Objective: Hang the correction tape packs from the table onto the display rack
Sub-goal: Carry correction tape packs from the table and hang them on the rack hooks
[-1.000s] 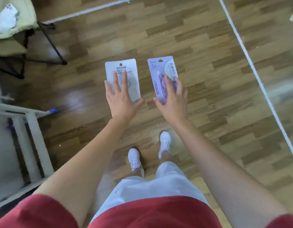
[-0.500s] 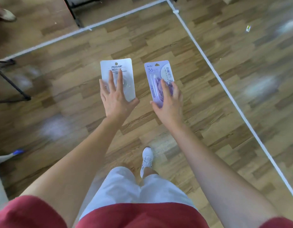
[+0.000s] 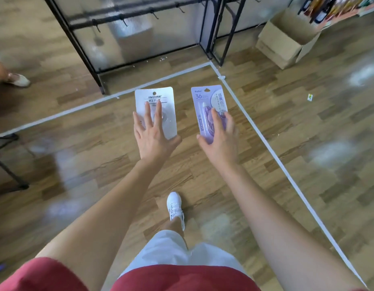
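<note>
Two packs, white pack (image 3: 160, 97) in left hand (image 3: 154, 139) & purple pack (image 3: 202, 101) in right hand (image 3: 221, 141), each pinched by flat spread fingers w/ thumb below, are over the floor (image 3: 97, 143) near the display rack (image 3: 127, 15), so this light grip may let one slip.

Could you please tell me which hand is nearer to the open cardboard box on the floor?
Right. The right hand, holding the purple pack, is left of the cardboard box and nearer the person; the left hand, holding the white pack, is farther left.
</note>
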